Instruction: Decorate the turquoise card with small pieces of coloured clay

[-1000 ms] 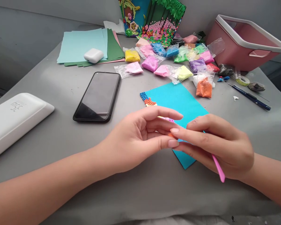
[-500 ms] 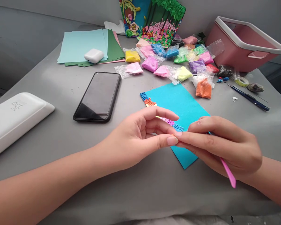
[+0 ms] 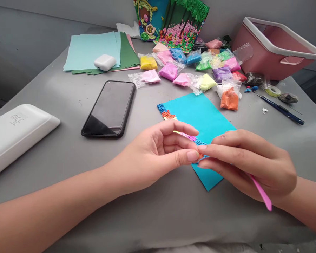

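Near edge of the grey surface (image 3: 147, 225): right hand (image 3: 255, 161) has a pink tool (image 3: 263, 195) tucked in its grip, handle end out below the palm; index and thumb tips sit at an orange bit (image 3: 201, 155). Left hand (image 3: 158, 154) pinches that same bit at the thumb tip, index finger lifted clear, other fingers curled. Bit is above the lower part of the blue sheet (image 3: 200, 109), which has small colored rings (image 3: 168, 115) along its left side, partly hidden by the hands. White power bank (image 3: 23, 133) far left, black phone (image 3: 109, 109) between it and the sheet. Navy-handled tool (image 3: 281, 110) right. Beyond: orange packet (image 3: 229, 99), cluster of colored packets (image 3: 170, 72), white case (image 3: 104, 62) on paper sheets (image 3: 92, 47), pink basket (image 3: 260, 56) back right, decorated panels (image 3: 184, 30) behind packets.
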`<state>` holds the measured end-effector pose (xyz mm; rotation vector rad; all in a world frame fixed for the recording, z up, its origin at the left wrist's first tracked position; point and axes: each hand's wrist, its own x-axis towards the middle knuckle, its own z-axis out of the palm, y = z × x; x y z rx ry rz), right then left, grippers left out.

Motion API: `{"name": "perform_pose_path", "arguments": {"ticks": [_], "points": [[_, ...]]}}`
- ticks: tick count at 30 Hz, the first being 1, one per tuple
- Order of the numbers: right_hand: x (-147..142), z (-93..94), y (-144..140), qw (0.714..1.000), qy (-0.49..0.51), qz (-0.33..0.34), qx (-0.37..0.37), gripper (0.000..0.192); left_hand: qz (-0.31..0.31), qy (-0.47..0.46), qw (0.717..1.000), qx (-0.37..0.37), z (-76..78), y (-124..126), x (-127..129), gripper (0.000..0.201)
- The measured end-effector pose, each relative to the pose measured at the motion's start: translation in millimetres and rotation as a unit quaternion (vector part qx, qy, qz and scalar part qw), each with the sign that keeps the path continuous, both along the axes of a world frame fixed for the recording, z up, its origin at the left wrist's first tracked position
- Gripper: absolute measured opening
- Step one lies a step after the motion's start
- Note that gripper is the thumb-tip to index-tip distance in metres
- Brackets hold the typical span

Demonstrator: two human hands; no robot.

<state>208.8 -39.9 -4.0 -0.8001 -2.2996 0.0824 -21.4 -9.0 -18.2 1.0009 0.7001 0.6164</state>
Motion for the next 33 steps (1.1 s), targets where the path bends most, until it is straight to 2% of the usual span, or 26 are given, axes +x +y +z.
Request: {"name": "perform_pose_path", "arguments": {"ticks": [8, 12, 16, 20, 25, 28, 33], "points": [[2, -2.6, -4, 1.000, -0.011, 0.014, -0.012, 0.016, -0.019, -0.003, 1.000, 0.008, 4.2, -3, 2, 0.036], [3, 0.3, -5, 1.000, -0.011, 0.020, 0.001, 0.019, -0.013, -0.006, 1.000, 0.014, 6.0, -4, 2, 0.030], [3, 6.2, -5, 1.000, 0.003, -0.017, -0.005, 0.010, 0.013, 0.022, 0.999, 0.022, 10.6, -3, 1, 0.020], [6, 3.2, 0, 0.998, 0.039, -0.047, -0.003, 0.011, 0.043, 0.044, 0.998, 0.020, 13.8, 0, 0, 0.008], [7, -2.4, 6, 0.998, 0.057, -0.024, -0.025, 0.013, 0.082, 0.073, 0.993, 0.037, 13.3, 2, 0, 0.004], [6, 0.7, 6, 0.999, 0.040, -0.024, -0.026, 0.015, 0.103, 0.079, 0.991, 0.037, 12.6, 3, 1, 0.003], [8, 5.0, 4, 1.000, 0.006, -0.014, -0.014, 0.008, 0.125, 0.087, 0.988, 0.024, 13.5, 3, 0, 0.004]]}}
